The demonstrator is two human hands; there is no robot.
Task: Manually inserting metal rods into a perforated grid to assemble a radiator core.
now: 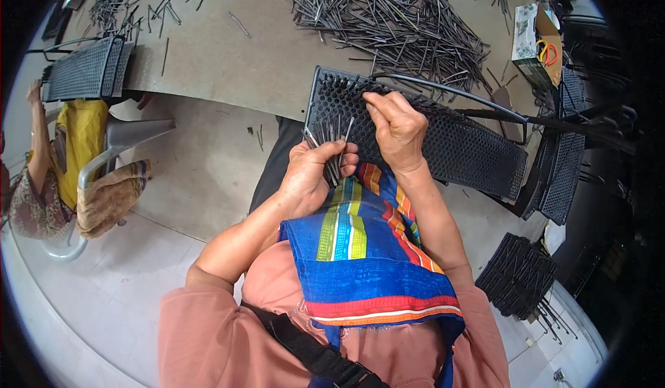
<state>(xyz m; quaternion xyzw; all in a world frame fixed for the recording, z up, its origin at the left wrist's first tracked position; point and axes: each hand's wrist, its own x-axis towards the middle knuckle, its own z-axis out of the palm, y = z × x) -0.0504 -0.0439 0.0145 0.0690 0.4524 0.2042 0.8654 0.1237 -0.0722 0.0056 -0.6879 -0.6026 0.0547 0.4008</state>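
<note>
My left hand (pixel 305 173) is closed around a bundle of thin dark sticks (pixel 330 138), their ends fanning up past the thumb. Before me a long black perforated rack (pixel 457 145) leans at the table edge, its holes in close rows. Dark stubs (pixel 339 83) stick up along its far left part. Over that part is my right hand (pixel 402 130), thumb and fingertips pinched together at the holes. Whatever those fingertips hold is too small or hidden to make out. A striped blue cloth (pixel 381 277) covers my lap below the rack.
A large heap of loose dark sticks (pixel 395 31) lies on the table (pixel 228 55) beyond the rack. To the right stands a box (pixel 533 41) with yellow- and red-handled scissors (pixel 547 53). At far left, another person's arm (pixel 38 131) reaches to a similar rack (pixel 86 69).
</note>
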